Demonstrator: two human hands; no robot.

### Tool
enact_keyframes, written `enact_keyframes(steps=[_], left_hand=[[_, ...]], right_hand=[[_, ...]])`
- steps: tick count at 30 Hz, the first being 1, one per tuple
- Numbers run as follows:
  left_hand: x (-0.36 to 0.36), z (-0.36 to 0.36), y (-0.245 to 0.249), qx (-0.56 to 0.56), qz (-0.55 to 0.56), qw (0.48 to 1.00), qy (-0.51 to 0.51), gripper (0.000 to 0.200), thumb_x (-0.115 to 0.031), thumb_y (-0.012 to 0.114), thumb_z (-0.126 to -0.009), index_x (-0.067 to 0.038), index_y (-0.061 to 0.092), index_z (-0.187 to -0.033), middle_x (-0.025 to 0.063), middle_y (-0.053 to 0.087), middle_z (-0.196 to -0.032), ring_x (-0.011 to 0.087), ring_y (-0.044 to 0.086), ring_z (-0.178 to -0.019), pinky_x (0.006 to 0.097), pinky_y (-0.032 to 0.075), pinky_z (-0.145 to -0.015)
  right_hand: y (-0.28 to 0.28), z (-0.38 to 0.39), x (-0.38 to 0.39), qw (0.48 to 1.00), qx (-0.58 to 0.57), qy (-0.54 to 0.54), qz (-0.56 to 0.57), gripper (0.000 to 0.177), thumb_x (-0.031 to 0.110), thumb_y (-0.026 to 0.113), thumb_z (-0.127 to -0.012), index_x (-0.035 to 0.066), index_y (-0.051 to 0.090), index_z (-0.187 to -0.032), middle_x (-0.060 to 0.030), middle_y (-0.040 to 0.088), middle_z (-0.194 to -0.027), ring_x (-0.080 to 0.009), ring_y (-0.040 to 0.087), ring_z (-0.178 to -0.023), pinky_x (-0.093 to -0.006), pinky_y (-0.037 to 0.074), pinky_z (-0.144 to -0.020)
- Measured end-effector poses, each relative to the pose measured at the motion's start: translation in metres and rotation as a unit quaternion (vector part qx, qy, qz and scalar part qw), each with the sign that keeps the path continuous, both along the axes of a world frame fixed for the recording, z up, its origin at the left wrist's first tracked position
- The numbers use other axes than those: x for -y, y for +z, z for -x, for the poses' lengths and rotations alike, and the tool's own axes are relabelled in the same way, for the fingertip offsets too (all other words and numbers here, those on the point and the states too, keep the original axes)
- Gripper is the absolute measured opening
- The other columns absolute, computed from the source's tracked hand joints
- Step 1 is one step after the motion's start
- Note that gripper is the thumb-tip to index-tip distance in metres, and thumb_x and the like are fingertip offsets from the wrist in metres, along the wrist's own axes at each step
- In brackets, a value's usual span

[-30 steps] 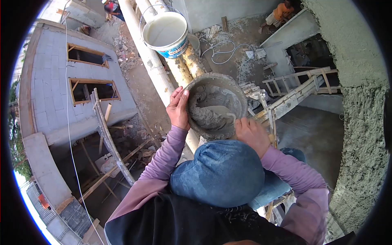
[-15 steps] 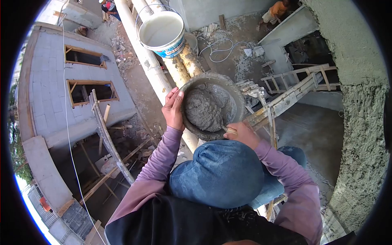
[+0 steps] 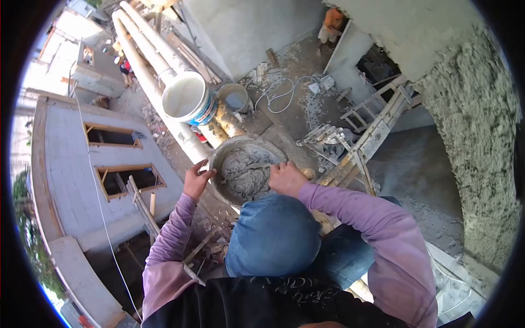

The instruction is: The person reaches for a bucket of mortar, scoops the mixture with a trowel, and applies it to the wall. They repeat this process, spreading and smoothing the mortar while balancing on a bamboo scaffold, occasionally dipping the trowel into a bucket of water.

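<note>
A round basin [image 3: 219,192] of wet grey mortar [image 3: 249,174] rests on the poles in front of my bent knee. My left hand [image 3: 197,179] grips the basin's left rim, thumb and fingers pressed on it. At the right side of the basin, my right hand [image 3: 288,177] is closed round a trowel, whose grey blade [image 3: 258,165] lies in the mortar. The trowel's handle end shows just right of the fist. Beyond the basin a white bucket [image 3: 203,111] stands on the poles.
Long pale poles [image 3: 143,68] run away to the upper left. A second bucket [image 3: 234,97] is beyond them. At right are a wooden ladder [image 3: 365,115], a beam [image 3: 377,131] and a rough plastered wall [image 3: 470,109]. A person in orange [image 3: 332,24] is far off below.
The view has shifted, with the basin now lower and further left. My right hand has moved up along the basin's right side, and the trowel blade now lies across the mortar's top.
</note>
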State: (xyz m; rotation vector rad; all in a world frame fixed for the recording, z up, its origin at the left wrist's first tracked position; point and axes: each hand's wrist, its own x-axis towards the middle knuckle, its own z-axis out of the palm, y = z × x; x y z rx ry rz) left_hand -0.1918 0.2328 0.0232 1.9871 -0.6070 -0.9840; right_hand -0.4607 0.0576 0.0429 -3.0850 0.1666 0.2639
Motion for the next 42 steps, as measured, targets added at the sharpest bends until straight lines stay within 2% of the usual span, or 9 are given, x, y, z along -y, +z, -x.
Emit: enact_keyframes(steps=[3, 8, 9, 16, 19, 20, 23, 31, 42], left_hand=[[0.017, -0.035, 0.004, 0.093, -0.002, 0.984, -0.152, 0.047, -0.009, 0.076, -0.084, 0.008, 0.058, -0.124, 0.013, 0.07, -0.086, 0.0164, 0.068, -0.073, 0.0278, 0.056, -0.067], [0.063, -0.04, 0.053, -0.389, -0.168, 0.904, -0.058, 0.036, -0.043, 0.059, -0.095, -0.009, 0.067, -0.089, -0.0045, 0.048, -0.051, 0.0124, 0.044, -0.041, 0.0261, 0.042, -0.044], [0.057, -0.036, 0.063, -0.356, -0.195, 0.914, -0.011, 0.037, -0.029, 0.053, -0.102, 0.003, 0.062, -0.116, -0.0003, 0.056, -0.065, 0.0138, 0.056, -0.061, 0.029, 0.049, -0.056], [0.09, 0.066, 0.112, -0.318, -0.261, 0.907, 0.093, 0.038, -0.049, 0.059, -0.094, -0.015, 0.061, -0.078, -0.0051, 0.045, -0.05, 0.0138, 0.046, -0.043, 0.0282, 0.041, -0.045], [0.093, 0.063, 0.1, -0.376, -0.245, 0.892, 0.059, 0.037, -0.049, 0.06, -0.093, -0.016, 0.059, -0.075, 0.0033, 0.071, -0.08, 0.0203, 0.062, -0.06, 0.0357, 0.047, -0.048], [0.097, 0.062, 0.104, -0.369, -0.255, 0.887, 0.105, 0.035, -0.047, 0.06, -0.091, -0.014, 0.058, -0.103, 0.0063, 0.068, -0.099, 0.0217, 0.062, -0.069, 0.0313, 0.045, -0.047], [0.099, 0.062, 0.108, -0.222, -0.32, 0.914, 0.11, 0.048, -0.059, 0.059, -0.086, -0.016, 0.055, -0.108, 0.0045, 0.065, -0.077, 0.0207, 0.056, -0.048, 0.0313, 0.04, -0.042], [0.095, 0.092, 0.285, -0.23, -0.255, 0.909, 0.235, 0.05, -0.06, 0.064, -0.081, -0.017, 0.039, -0.075, 0.0035, 0.04, -0.061, 0.0221, 0.039, -0.047, 0.0402, 0.04, -0.047], [0.09, 0.147, 0.437, -0.204, -0.225, 0.875, 0.377, 0.046, -0.051, 0.068, -0.076, -0.018, 0.036, -0.073, 0.0045, 0.039, -0.063, 0.0254, 0.05, -0.058, 0.0479, 0.044, -0.059]], right_hand=[[0.022, 0.029, 0.024, 0.99, 0.134, -0.034, 0.009, 0.015, 0.02, 0.062, -0.074, 0.006, 0.069, -0.073, -0.0066, 0.056, -0.079, -0.0227, 0.059, -0.076, -0.0367, 0.044, -0.064], [0.031, 0.115, 0.068, 0.968, 0.186, -0.151, -0.075, 0.02, 0.026, 0.068, -0.065, 0.009, 0.068, -0.075, -0.0101, 0.058, -0.083, -0.0282, 0.061, -0.078, -0.0396, 0.048, -0.067], [0.044, 0.137, 0.072, 0.955, 0.22, -0.175, -0.091, 0.021, 0.026, 0.069, -0.065, 0.009, 0.069, -0.077, -0.0111, 0.06, -0.085, -0.0298, 0.063, -0.081, -0.0407, 0.05, -0.07], [0.174, 0.276, 0.09, 0.847, 0.157, -0.466, -0.202, 0.025, 0.021, 0.07, -0.069, 0.002, 0.07, -0.084, -0.0191, 0.069, -0.092, -0.0356, 0.07, -0.088, -0.0456, 0.057, -0.078], [0.221, 0.34, 0.075, 0.781, 0.092, -0.58, -0.213, 0.023, 0.02, 0.068, -0.073, 0.0, 0.069, -0.085, -0.0201, 0.07, -0.09, -0.0365, 0.07, -0.086, -0.0457, 0.057, -0.077], [0.221, 0.363, 0.062, 0.763, 0.072, -0.605, -0.215, 0.028, 0.021, 0.071, -0.07, 0.0, 0.071, -0.089, -0.0211, 0.07, -0.092, -0.0375, 0.07, -0.088, -0.0452, 0.057, -0.078], [0.25, 0.445, -0.002, 0.7, 0.014, -0.681, -0.215, 0.03, 0.022, 0.071, -0.068, 0.001, 0.073, -0.089, -0.0221, 0.071, -0.09, -0.0389, 0.071, -0.086, -0.0452, 0.057, -0.078], [0.426, 0.603, -0.234, 0.392, -0.164, -0.867, -0.259, 0.033, 0.017, 0.06, -0.075, 0.003, 0.071, -0.104, -0.019, 0.072, -0.1, -0.0334, 0.07, -0.098, -0.0412, 0.056, -0.087], [0.554, 0.663, -0.309, 0.351, -0.167, -0.868, -0.308, 0.035, 0.028, 0.066, -0.08, 0.002, 0.073, -0.102, -0.021, 0.071, -0.104, -0.0334, 0.069, -0.101, -0.0408, 0.055, -0.089]])
